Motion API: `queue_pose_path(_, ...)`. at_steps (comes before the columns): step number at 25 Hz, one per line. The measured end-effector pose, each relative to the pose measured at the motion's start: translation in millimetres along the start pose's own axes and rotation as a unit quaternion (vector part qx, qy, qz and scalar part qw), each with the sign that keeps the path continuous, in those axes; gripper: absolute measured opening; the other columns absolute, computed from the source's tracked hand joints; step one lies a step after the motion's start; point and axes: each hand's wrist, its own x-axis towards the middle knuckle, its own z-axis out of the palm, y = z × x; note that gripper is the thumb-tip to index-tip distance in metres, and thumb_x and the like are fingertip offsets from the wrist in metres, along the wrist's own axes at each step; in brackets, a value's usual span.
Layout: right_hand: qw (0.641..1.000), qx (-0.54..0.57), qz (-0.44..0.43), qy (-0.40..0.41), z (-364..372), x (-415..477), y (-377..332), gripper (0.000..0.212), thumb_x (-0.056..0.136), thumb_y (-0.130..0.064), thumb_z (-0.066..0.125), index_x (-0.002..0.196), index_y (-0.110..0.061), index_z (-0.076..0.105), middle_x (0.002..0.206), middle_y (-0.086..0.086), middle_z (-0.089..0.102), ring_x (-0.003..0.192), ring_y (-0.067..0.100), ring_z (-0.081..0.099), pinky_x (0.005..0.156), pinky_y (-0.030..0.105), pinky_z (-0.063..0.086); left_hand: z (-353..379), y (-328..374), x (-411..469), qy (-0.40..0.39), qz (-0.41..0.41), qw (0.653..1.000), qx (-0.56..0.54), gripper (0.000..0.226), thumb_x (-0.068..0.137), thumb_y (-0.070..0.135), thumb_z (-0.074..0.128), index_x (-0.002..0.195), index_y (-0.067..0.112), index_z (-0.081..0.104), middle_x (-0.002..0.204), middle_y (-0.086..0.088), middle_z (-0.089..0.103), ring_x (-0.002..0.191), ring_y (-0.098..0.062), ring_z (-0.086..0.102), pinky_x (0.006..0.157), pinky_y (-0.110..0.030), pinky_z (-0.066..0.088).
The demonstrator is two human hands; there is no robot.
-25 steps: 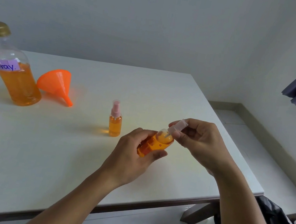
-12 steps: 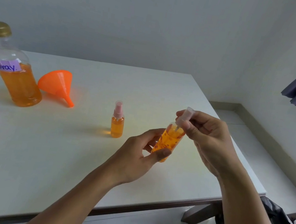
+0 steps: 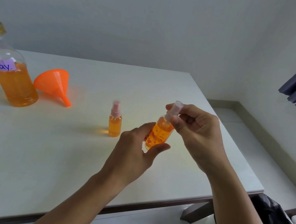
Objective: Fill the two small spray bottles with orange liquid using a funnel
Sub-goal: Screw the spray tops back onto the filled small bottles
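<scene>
i see the held spray bottle [image 3: 159, 134] above the white table [image 3: 166, 87], near its right edge, its long axis close to upright and leaning a little to the right at the top, cap end up. my left hand [image 3: 137, 152] is closed around its lower body with thumb and fingers, and my right hand [image 3: 195, 136] pinches the clear spray cap [image 3: 174, 110] at its top. the second spray bottle [image 3: 115, 121] stands upright on the table just left of my left hand, apart from it, filled with orange and capped in pink. the orange funnel [image 3: 53, 83] lies on its side farther left, spout pointing right and toward me, beside the big supply bottle [image 3: 12, 74], which stands capped. open tabletop lies in front of and behind the hands.
</scene>
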Motion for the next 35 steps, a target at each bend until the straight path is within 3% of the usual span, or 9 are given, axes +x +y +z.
queue_pose_path(3,0.998,0.049,0.034,-0.027,-7.2,0.0,3.7,0.029,0.080,-0.036,0.074,0.103,-0.020,0.076,0.105,-0.010,0.079,0.094,0.014,0.076,0.073,0.022,0.059,-3.2,-2.0,0.5,-0.026,-0.016,1.000,-0.007,0.053,0.085,0.053,0.064,0.134,0.040,0.047,0.113,0.019,0.062,0.097,0.001,0.060,0.068,0.004,0.034)
queue_pose_path(7,0.999,0.024,0.029,0.006,-3.6,-0.8,7.7,0.037,0.075,-0.038,0.078,0.101,-0.010,0.078,0.098,-0.004,0.080,0.083,0.015,0.076,0.066,0.021,0.057,-9.5,-6.5,0.3,-0.046,-0.021,0.998,0.033,0.055,0.086,0.052,0.063,0.135,0.042,0.042,0.112,0.019,0.058,0.099,-0.005,0.059,0.065,0.004,0.032)
queue_pose_path(11,0.999,-0.018,0.043,-0.017,-6.2,-0.5,4.9,0.029,0.077,-0.038,0.080,0.092,-0.013,0.078,0.096,-0.008,0.079,0.075,0.014,0.075,0.062,0.023,0.059,-8.9,-9.8,-0.9,-0.046,-0.018,0.996,0.080,0.062,0.080,0.064,0.062,0.134,0.041,0.043,0.119,0.019,0.058,0.100,-0.005,0.058,0.067,0.000,0.030)
queue_pose_path(16,0.995,-0.088,0.032,-0.041,-14.1,-1.0,5.7,0.009,0.089,-0.021,0.076,0.088,-0.012,0.078,0.073,-0.010,0.078,0.062,0.012,0.073,0.058,0.020,0.058,-11.2,-11.3,-2.2,-0.063,-0.003,0.992,0.110,0.061,0.079,0.060,0.066,0.133,0.040,0.045,0.117,0.017,0.059,0.097,-0.007,0.059,0.069,-0.008,0.037)
queue_pose_path(21,0.997,0.057,0.030,0.032,-21.2,2.8,-5.2,0.014,0.095,-0.018,0.068,0.094,-0.005,0.072,0.078,0.015,0.075,0.071,0.031,0.077,0.063,0.043,0.063,-17.6,-16.2,-0.9,-0.067,-0.006,0.991,0.119,0.057,0.081,0.056,0.067,0.133,0.040,0.048,0.111,0.015,0.062,0.095,-0.010,0.063,0.082,-0.027,0.052)
queue_pose_path(24,0.991,0.102,0.057,0.062,-32.4,6.8,-2.0,0.026,0.086,-0.033,0.069,0.098,-0.010,0.072,0.087,0.015,0.076,0.083,0.029,0.078,0.068,0.041,0.062,-18.8,-19.6,-1.9,-0.093,-0.040,0.993,0.067,0.057,0.081,0.056,0.066,0.133,0.042,0.046,0.112,0.017,0.062,0.099,-0.008,0.063,0.086,-0.026,0.051)
queue_pose_path(28,0.991,0.006,0.119,0.054,-35.7,5.7,23.9,0.015,0.090,-0.033,0.076,0.094,-0.018,0.077,0.082,0.003,0.077,0.071,0.015,0.069,0.073,0.034,0.057,-19.7,-21.5,-1.0,-0.125,-0.075,0.988,-0.058,0.062,0.081,0.060,0.063,0.136,0.046,0.039,0.120,0.015,0.062,0.108,-0.012,0.064,0.094,-0.040,0.055)
queue_pose_path(32,0.978,-0.170,0.111,0.039,-33.6,1.9,38.5,0.012,0.090,-0.033,0.076,0.085,-0.022,0.075,0.091,-0.016,0.076,0.072,0.004,0.068,0.067,0.016,0.053,-18.3,-13.9,-1.0,-0.132,-0.085,0.984,-0.081,0.076,0.082,0.056,0.062,0.141,0.061,0.014,0.142,0.016,0.043,0.122,-0.017,0.056,0.093,-0.048,0.055)
queue_pose_path(35,0.963,-0.249,0.102,0.024,-32.7,2.0,42.4,0.011,0.089,-0.038,0.075,0.079,-0.034,0.071,0.092,-0.015,0.073,0.074,0.000,0.066,0.063,0.011,0.046,-17.3,-13.6,-0.5,-0.125,-0.071,0.984,-0.109,0.084,0.085,0.048,0.067,0.141,0.066,0.007,0.146,0.009,0.041,0.124,-0.024,0.056,0.096,-0.051,0.053)
